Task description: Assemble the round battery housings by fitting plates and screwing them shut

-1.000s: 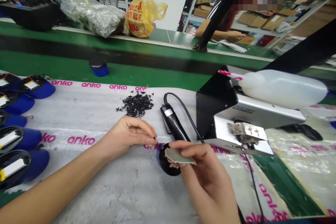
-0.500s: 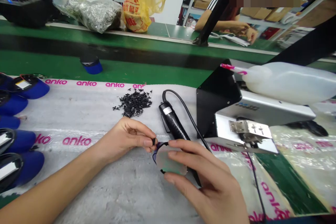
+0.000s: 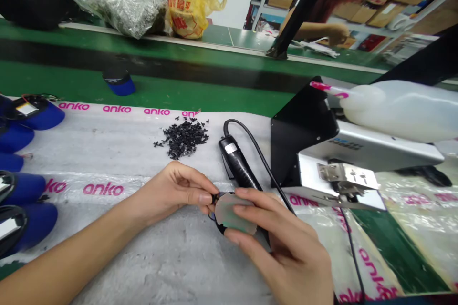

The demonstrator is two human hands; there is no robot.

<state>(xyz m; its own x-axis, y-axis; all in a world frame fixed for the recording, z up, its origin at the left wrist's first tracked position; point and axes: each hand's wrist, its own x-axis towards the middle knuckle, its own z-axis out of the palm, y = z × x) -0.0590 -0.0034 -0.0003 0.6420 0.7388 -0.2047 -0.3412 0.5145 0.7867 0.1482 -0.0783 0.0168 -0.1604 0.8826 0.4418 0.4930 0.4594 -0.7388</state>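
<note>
My right hand (image 3: 282, 243) grips a small round greenish circuit board (image 3: 231, 213) over a dark round part, thumb and fingers wrapped round its edge. My left hand (image 3: 175, 190) pinches a tiny black piece between thumb and forefinger, pressed against the board's left rim. Both hands hover low over the white foam sheet (image 3: 125, 152). A heap of small black plastic pieces (image 3: 182, 137) lies just beyond my left hand. A black corded handheld tool (image 3: 239, 167) rests on the sheet behind my right hand.
Several blue round housings (image 3: 25, 171) line the left edge; one more (image 3: 119, 82) sits on the green conveyor belt (image 3: 179, 95). A black-and-silver machine (image 3: 332, 157) with a white plastic bottle (image 3: 400, 109) stands right. Bags (image 3: 153, 2) lie across the belt, where another person's arm (image 3: 322, 33) works.
My right hand turned the board from nearly edge-on to face-up and brought it to my left fingertips. The left pinch now touches its rim. The view shifted slightly.
</note>
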